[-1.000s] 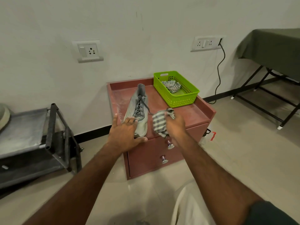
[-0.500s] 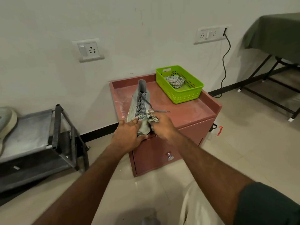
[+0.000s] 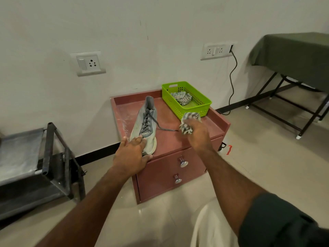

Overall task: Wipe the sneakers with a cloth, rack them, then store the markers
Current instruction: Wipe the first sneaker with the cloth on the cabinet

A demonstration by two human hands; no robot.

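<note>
Nearest are the person's two forearms, reaching out from the bottom edge over a pale tiled floor. The left hand [image 3: 131, 154] lies flat with straight fingers on the toe of a grey sneaker [image 3: 145, 124], its thumb at the near front edge of the cabinet top. The right hand [image 3: 198, 133] is raised above the right part of the top, apart from the shoe, its fingers curled round a bunched grey-and-white striped cloth [image 3: 189, 123].

The sneaker rests on a low reddish-brown drawer cabinet [image 3: 170, 173] with two drawers, each with a shiny metal knob. Its toe points near and its heel collar far, towards the wall. One dark lace [image 3: 164, 128] trails off to the right across the top, towards the cloth.

At the far right corner of the cabinet top sits a lime-green plastic basket [image 3: 200, 106], holding a second striped rag [image 3: 181, 98].

To the left of the cabinet, on the floor, stands a dark metal shoe rack [image 3: 53, 157] with grey fabric shelves.

Farther off, the white wall carries a switch-and-socket plate [image 3: 88, 63] on the left and a wider socket plate [image 3: 216, 50] on the right with a black cable [image 3: 232, 82] hanging from it. At the far right is a folding table under a dark green cover [image 3: 292, 50].
</note>
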